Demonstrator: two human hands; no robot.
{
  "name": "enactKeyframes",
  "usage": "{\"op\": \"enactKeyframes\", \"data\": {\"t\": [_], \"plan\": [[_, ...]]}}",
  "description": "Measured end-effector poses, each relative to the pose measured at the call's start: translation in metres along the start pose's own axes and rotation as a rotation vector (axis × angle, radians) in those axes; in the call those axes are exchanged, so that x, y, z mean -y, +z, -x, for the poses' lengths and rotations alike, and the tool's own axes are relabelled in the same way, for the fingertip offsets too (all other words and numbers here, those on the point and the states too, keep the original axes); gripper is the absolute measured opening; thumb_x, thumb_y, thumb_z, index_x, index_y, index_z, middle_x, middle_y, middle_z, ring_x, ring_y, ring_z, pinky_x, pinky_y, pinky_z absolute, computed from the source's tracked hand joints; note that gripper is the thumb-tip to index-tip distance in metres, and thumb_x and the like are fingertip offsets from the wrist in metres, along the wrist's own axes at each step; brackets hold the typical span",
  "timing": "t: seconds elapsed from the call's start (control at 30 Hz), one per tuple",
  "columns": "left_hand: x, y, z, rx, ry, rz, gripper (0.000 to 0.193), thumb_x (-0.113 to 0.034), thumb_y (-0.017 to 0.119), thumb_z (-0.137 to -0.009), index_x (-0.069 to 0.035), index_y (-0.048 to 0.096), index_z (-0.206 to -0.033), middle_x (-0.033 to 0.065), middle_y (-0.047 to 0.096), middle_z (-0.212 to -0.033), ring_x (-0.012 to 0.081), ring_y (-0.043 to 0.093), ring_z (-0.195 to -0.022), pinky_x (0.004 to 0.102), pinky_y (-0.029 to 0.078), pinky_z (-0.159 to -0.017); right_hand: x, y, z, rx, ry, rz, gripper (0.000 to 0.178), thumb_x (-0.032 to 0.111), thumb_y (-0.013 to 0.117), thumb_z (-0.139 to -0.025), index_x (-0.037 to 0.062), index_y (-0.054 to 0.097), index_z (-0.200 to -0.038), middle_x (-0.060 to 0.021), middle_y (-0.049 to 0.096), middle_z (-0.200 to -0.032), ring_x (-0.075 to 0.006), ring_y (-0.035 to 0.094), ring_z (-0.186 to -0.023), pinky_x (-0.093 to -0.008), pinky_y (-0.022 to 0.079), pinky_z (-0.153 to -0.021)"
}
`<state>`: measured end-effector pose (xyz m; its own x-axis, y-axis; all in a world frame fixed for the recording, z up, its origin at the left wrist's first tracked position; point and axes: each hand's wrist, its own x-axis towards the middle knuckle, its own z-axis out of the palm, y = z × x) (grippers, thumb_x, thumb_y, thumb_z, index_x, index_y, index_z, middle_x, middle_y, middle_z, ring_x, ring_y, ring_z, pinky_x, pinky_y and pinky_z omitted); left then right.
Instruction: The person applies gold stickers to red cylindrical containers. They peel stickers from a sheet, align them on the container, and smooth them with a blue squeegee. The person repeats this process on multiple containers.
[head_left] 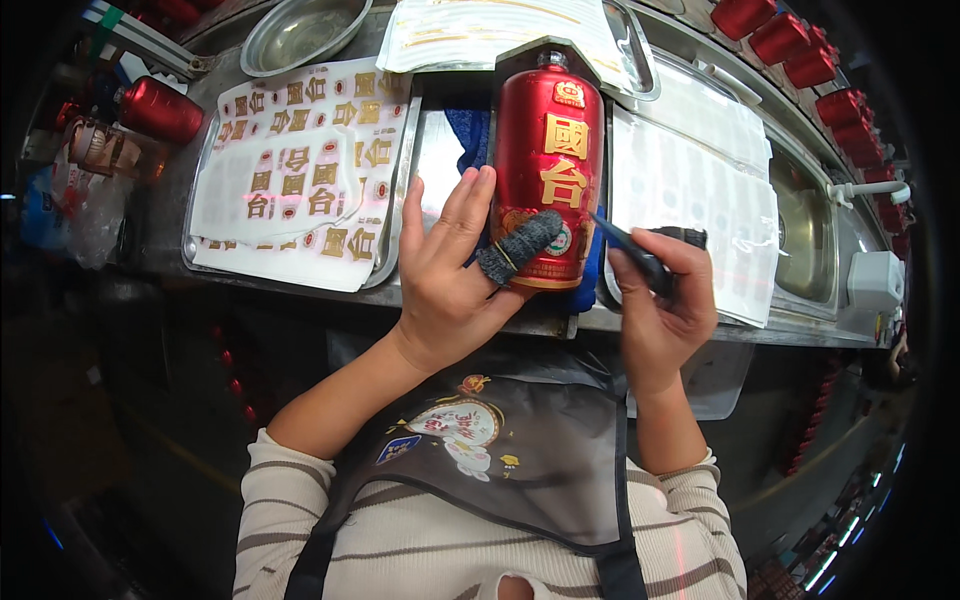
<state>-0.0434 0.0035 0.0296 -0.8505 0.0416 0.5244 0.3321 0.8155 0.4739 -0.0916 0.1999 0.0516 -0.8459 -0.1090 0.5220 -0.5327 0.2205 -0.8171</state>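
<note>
A glossy red bottle (518,140) with raised gold characters lies with its neck away from me, in a dark angular holder (588,62). My left hand (450,235) rests at its lower left, fingers stretched out. One finger wears a grey knitted cover (520,250) and presses on the bottle's lower front, by a small round green-and-white mark. In my right hand (665,305) is a slim dark pointed tool, apparently tweezers (640,258). Their tip is at the bottle's lower right edge; whether it touches cannot be made out. A dark cover shows on a right-hand finger.
To the left, a metal tray (190,222) holds sheets of gold stickers (290,120). White backing sheets (690,200) lie on the right, before a sink (805,270). A steel bowl (300,38) stands at the back left. Blue cloth (468,140) lies beside the holder. More red bottles (160,110) stand around.
</note>
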Motion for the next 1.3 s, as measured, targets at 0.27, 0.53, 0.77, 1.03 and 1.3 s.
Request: {"op": "enactKeyframes", "data": {"t": [0.27,0.53,0.77,1.03,1.3], "plan": [[0.016,0.012,0.007,-0.1,0.052,0.218,0.062,-0.006,0.08,-0.073,-0.005,0.06,-0.132,0.0216,0.055,-0.139,0.0343,0.056,-0.127,0.0599,0.024,-0.113,0.015,0.0,0.014,0.114,-0.093,0.026,0.035,-0.014,0.078,-0.071,0.0025,0.068,-0.1,-0.0089,0.064,-0.092,-0.0201,0.061,-0.086,-0.03,0.049,-0.077],[0.005,-0.009,-0.015,0.024,0.101,0.231,0.063,-0.013,0.079,-0.068,0.0,0.061,-0.127,0.0176,0.056,-0.138,0.0273,0.055,-0.128,0.0571,0.021,-0.118,0.018,0.005,0.013,0.006,-0.05,0.137,0.042,-0.012,0.081,-0.069,0.0029,0.067,-0.105,-0.0081,0.065,-0.095,-0.0181,0.061,-0.086,-0.0295,0.05,-0.076],[0.016,0.001,-0.007,0.013,0.061,0.192,0.093,-0.015,0.079,-0.071,-0.004,0.032,-0.15,0.0104,0.044,-0.152,0.034,0.047,-0.136,0.0593,0.008,-0.119,0.018,0.008,0.003,0.05,-0.177,0.15,0.031,-0.009,0.078,-0.073,0.0032,0.072,-0.101,-0.0119,0.069,-0.091,-0.0227,0.065,-0.077,-0.0309,0.052,-0.071],[0.01,-0.004,-0.021,0.036,0.165,0.205,0.081,-0.009,0.076,-0.069,-0.003,0.045,-0.143,0.0135,0.054,-0.143,0.0328,0.052,-0.131,0.0538,0.018,-0.119,0.022,0.009,-0.012,0.273,-0.332,0.114,0.043,-0.008,0.073,-0.06,0.004,0.074,-0.102,-0.0079,0.061,-0.082,-0.0264,0.06,-0.074,-0.0351,0.05,-0.069],[0.014,0.001,-0.008,0.091,-0.039,0.272,0.085,-0.006,0.075,-0.074,0.001,0.035,-0.149,0.0155,0.046,-0.149,0.0318,0.045,-0.137,0.0433,0.027,-0.116,0.013,0.001,-0.013,0.305,-0.37,0.174,0.043,-0.011,0.07,-0.063,0.0038,0.072,-0.103,-0.011,0.066,-0.093,-0.0255,0.06,-0.075,-0.0312,0.048,-0.067]]}}
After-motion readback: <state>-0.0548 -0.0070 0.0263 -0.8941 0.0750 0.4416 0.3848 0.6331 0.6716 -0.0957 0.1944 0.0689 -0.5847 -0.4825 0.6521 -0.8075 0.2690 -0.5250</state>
